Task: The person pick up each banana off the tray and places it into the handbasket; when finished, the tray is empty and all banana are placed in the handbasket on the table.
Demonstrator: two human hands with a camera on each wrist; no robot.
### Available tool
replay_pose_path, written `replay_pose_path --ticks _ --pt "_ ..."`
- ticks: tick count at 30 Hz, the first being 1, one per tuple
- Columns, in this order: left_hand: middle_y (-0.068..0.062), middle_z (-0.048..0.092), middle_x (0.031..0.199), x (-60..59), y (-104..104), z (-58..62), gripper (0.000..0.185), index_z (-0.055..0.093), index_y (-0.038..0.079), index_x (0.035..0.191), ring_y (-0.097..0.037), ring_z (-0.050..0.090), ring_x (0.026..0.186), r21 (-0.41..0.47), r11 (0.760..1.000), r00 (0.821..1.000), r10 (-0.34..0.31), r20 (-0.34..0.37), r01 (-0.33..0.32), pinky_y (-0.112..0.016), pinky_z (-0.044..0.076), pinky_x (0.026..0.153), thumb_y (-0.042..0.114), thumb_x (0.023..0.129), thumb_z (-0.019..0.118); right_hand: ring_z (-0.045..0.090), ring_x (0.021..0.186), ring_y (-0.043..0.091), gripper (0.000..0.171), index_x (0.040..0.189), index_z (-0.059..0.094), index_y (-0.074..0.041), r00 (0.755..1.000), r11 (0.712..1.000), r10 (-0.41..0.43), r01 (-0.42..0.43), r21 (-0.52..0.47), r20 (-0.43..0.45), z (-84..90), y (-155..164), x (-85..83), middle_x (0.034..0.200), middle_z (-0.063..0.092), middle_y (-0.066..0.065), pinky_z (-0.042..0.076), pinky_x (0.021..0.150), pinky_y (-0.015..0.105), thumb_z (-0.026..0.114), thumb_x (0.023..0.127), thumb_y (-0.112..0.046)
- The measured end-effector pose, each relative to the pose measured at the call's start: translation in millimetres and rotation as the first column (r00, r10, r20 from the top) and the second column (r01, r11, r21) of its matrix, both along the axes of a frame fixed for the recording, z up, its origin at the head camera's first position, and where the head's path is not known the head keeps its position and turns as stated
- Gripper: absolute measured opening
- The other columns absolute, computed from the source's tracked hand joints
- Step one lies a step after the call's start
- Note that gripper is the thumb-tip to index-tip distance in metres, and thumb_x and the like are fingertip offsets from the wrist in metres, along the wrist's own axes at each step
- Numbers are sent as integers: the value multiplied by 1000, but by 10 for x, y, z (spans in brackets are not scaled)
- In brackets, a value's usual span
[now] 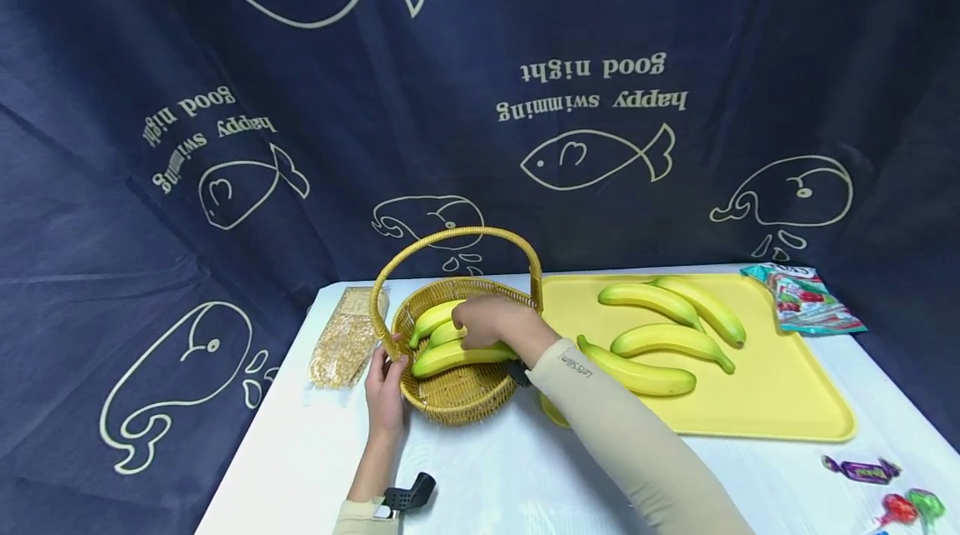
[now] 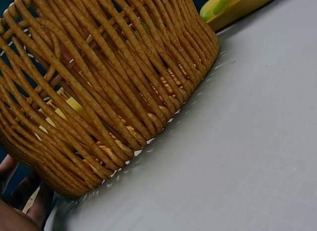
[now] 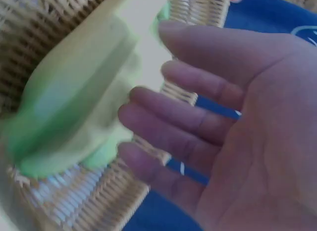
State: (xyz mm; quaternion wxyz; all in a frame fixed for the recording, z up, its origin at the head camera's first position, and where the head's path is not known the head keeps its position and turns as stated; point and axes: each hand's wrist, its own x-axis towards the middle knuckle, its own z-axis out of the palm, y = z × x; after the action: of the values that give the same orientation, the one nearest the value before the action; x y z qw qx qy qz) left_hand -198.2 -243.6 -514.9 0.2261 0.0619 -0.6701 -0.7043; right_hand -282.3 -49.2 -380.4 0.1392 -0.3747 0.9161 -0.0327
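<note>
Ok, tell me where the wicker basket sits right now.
In the head view the wicker basket stands on the white table, left of the yellow tray and right of a cracker packet, between both hands.

Rough woven wicker basket (image 1: pixel 453 389); glossy, perhaps plastic, bananas (image 1: pixel 457 354).

Yellow-green bananas (image 1: pixel 450 335) in a golden-tan woven basket (image 1: pixel 457 397); yellow tray (image 1: pixel 780 402) right; navy cloth (image 1: pixel 150 185) patterned with cream fish outlines far; white table (image 1: pixel 487 477).
</note>
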Motion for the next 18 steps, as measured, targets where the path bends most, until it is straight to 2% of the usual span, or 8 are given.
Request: replay_pose_path --ticks 2,4,6,8,10,12,15,18 --pt "-14 56 127 -4 4 -1 34 58 11 129 -26 53 112 -1 1000 1000 -4 -1 4 -25 43 88 11 95 55 58 99 15 34 123 64 -14 1000 999 18 -19 -34 -17 28 118 -6 112 63 -3 45 86 32 64 91 -25" --pt "-13 56 127 -2 5 0 34 58 11 129 -25 53 113 -4 1000 1000 -6 -8 6 -25 43 88 10 95 55 58 93 12 30 120 67 -14 999 996 33 -35 -77 -28 55 243 2 106 64 -5 45 86 31 63 93 -26" --pt "-12 56 126 3 6 2 34 58 12 129 -24 53 113 -14 1000 1000 -5 -13 4 -25 43 88 11 96 55 55 75 9 21 105 72 -15 998 991 42 -47 -128 -40 78 384 15 86 62 -8 45 75 29 63 94 -30" --pt "-11 56 126 7 6 6 34 58 12 129 -23 53 112 -20 1000 1000 -4 -19 3 -25 43 87 11 96 55 45 59 7 22 86 72 -15 998 983 41 -49 -177 -53 99 539 38 67 52 -10 41 62 27 62 94 -33" --pt "-11 56 126 6 4 8 34 58 12 130 -24 53 111 -27 1000 1000 -1 -17 1 -24 43 86 11 96 55 35 50 7 30 71 67 -18 997 974 37 -51 -223 -68 103 709 63 57 42 -10 34 54 27 60 95 -35" --pt "-12 55 127 11 10 11 35 57 11 131 -25 52 112 -31 1000 1000 0 -18 -1 -24 43 86 12 96 55 29 47 7 35 66 61 -19 997 968 26 -44 -247 -74 78 890 90 54 35 -9 29 50 27 58 96 -36" --pt "-17 54 129 53 31 84 36 55 7 133 -30 51 114 -33 999 1000 -17 -9 17 -26 43 87 10 97 54 38 51 6 23 75 65 -25 998 967 -8 -9 -254 -65 -19 1172 149 60 45 -12 34 52 26 60 95 -34" --pt "-21 52 131 85 48 133 37 53 4 134 -35 49 117 -23 999 999 -34 -6 34 -28 43 88 8 97 53 48 60 7 12 88 70 -22 998 973 -61 52 -226 -35 -166 1443 221 69 53 -13 42 60 30 64 92 -31"
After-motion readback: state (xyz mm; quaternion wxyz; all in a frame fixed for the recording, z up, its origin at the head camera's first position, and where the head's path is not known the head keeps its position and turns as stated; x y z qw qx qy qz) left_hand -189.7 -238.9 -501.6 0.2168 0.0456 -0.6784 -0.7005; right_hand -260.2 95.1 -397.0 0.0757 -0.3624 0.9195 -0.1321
